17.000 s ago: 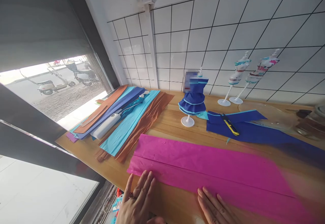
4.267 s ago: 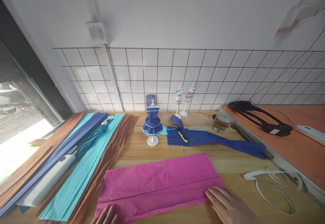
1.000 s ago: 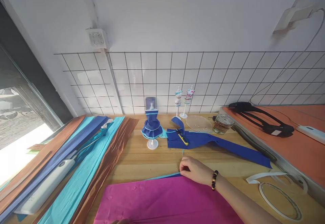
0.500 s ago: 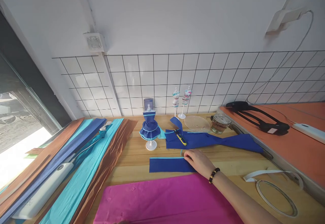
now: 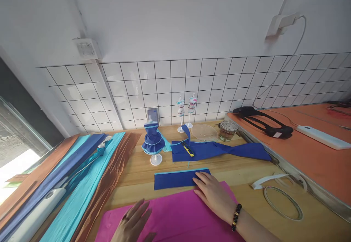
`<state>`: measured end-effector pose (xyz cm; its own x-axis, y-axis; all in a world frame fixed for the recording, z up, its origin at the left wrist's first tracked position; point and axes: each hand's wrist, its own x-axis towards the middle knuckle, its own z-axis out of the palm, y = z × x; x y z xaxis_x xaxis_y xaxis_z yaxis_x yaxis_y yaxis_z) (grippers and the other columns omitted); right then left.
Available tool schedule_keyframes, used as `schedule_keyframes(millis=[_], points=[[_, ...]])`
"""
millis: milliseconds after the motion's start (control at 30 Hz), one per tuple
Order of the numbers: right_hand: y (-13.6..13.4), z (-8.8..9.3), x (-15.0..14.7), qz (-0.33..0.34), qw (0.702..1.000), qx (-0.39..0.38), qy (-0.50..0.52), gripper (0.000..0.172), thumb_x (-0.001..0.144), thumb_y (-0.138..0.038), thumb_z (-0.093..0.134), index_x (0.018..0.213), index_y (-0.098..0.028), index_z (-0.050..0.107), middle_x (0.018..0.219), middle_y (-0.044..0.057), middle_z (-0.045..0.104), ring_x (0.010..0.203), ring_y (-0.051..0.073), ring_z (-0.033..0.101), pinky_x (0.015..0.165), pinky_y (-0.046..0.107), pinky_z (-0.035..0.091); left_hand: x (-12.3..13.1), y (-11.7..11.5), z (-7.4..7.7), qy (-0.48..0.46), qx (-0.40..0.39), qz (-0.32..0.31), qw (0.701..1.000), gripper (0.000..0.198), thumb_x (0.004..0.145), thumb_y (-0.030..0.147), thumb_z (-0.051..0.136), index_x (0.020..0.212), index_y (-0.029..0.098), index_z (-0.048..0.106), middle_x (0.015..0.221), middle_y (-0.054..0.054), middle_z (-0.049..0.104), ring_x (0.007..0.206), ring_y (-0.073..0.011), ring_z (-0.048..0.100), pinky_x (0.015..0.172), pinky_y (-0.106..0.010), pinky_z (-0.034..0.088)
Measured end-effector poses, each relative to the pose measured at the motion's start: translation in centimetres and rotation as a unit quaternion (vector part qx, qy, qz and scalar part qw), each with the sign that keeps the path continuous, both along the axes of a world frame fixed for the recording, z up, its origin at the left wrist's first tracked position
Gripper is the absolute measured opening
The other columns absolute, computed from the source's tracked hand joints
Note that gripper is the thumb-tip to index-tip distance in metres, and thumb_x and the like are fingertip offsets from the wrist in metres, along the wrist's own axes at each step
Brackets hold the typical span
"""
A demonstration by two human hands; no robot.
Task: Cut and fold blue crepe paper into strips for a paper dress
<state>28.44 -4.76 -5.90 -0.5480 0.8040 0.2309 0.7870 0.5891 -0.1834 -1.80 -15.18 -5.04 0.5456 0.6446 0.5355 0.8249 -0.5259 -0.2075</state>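
Observation:
My right hand [image 5: 210, 192] lies with fingers spread over the right end of a dark blue paper strip [image 5: 172, 180] that has a light blue top edge. The palm is over a magenta sheet [image 5: 172, 212] at the front. Over the left part of that sheet is my left hand [image 5: 133, 220], fingers spread and holding nothing. Behind the strip, a yellow and black utility knife [image 5: 188, 148] rests on a larger piece of blue paper [image 5: 203, 152]. A small dress form in a blue ruffled dress [image 5: 153, 141] stands to the left of it.
Long coloured paper lengths [image 5: 87, 183] and a white power strip [image 5: 35, 212] lie at left. Two small dress forms [image 5: 181, 106], a clear disc [image 5: 204, 132] and a lidded glass jar [image 5: 228, 130] stand behind. A tape roll [image 5: 283, 203] is at right; a black headset-like device [image 5: 263, 121] lies on the orange surface.
My right hand has gone from pinching the strip's top edge to lying spread on its right end. My left hand has come into view over the magenta sheet. The view has shifted right.

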Motion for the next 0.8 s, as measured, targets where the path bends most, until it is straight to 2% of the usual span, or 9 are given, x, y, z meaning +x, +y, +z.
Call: schedule_keyframes(millis=[133,233,300,400,533,633,733,800], points=[[-0.3,-0.5,-0.3,0.014,1.000,-0.017,0.001,0.036,0.089,-0.030,0.048,0.119,-0.014,0.059,0.130,0.016,0.052,0.122,0.031,0.045,0.099,0.050,0.040,1.8,3.8,-0.2,0.027,-0.045,0.031,0.998,0.053,0.080,0.052,0.050,0.122,0.020,0.054,0.123,-0.009,0.057,0.110,-0.0266,0.057,0.079,-0.036,0.057],[-0.2,-0.4,-0.3,0.026,0.999,-0.026,0.009,0.039,0.092,-0.034,0.042,0.123,-0.016,0.056,0.134,0.014,0.049,0.126,0.029,0.040,0.102,0.048,0.037,1.8,5.8,-1.2,0.042,-0.073,0.019,0.996,0.057,0.081,0.053,0.047,0.128,0.021,0.048,0.127,-0.009,0.053,0.113,-0.0270,0.054,0.082,-0.037,0.055],[-0.2,-0.3,-0.2,0.026,0.999,-0.029,0.015,0.040,0.092,-0.035,0.041,0.125,-0.016,0.054,0.136,0.014,0.047,0.128,0.028,0.038,0.104,0.047,0.035,1.4,6.6,-2.1,0.044,-0.054,0.002,0.998,0.064,0.079,0.056,0.049,0.132,0.020,0.042,0.126,-0.009,0.055,0.111,-0.0268,0.056,0.081,-0.035,0.055],[-0.3,-0.2,-0.2,0.022,0.999,-0.031,0.026,0.040,0.092,-0.036,0.042,0.126,-0.017,0.054,0.136,0.012,0.047,0.128,0.026,0.037,0.106,0.044,0.033,0.7,7.4,-3.6,0.038,0.003,-0.009,0.999,0.080,0.078,0.057,0.051,0.141,0.016,0.024,0.124,-0.011,0.057,0.107,-0.0255,0.059,0.078,-0.034,0.055],[-0.4,0.3,0.2,0.008,0.999,-0.019,0.044,0.038,0.091,-0.039,0.044,0.123,-0.022,0.055,0.136,0.006,0.049,0.128,0.020,0.039,0.107,0.036,0.032,0.4,7.8,-4.8,0.049,0.042,-0.007,0.998,0.086,0.079,0.056,0.049,0.144,0.015,0.009,0.121,-0.010,0.060,0.105,-0.0231,0.061,0.079,-0.033,0.051],[-1.0,0.7,1.7,-0.055,0.996,0.008,0.069,0.033,0.092,-0.035,0.041,0.119,-0.022,0.057,0.131,0.005,0.053,0.124,0.017,0.043,0.104,0.031,0.035,0.4,8.0,-5.0,0.044,0.051,-0.013,0.998,0.086,0.080,0.056,0.048,0.144,0.015,0.008,0.119,-0.010,0.062,0.103,-0.0229,0.062,0.080,-0.034,0.048],[-1.8,0.8,4.8,-0.170,0.980,0.042,0.093,0.031,0.095,-0.028,0.032,0.104,-0.019,0.059,0.109,0.008,0.063,0.106,0.017,0.054,0.093,0.031,0.043,0.4,8.0,-5.2,0.024,0.039,-0.014,0.999,0.085,0.080,0.053,0.049,0.144,0.016,0.008,0.121,-0.009,0.061,0.105,-0.0232,0.061,0.082,-0.034,0.047],[-2.2,0.6,7.5,-0.257,0.960,0.063,0.092,0.031,0.094,-0.028,0.030,0.092,-0.018,0.059,0.095,0.010,0.065,0.094,0.020,0.058,0.085,0.034,0.045,0.2,8.2,-5.5,0.014,0.035,-0.011,0.999,0.084,0.080,0.051,0.049,0.144,0.016,0.008,0.122,-0.009,0.060,0.105,-0.0244,0.061,0.082,-0.035,0.049]])
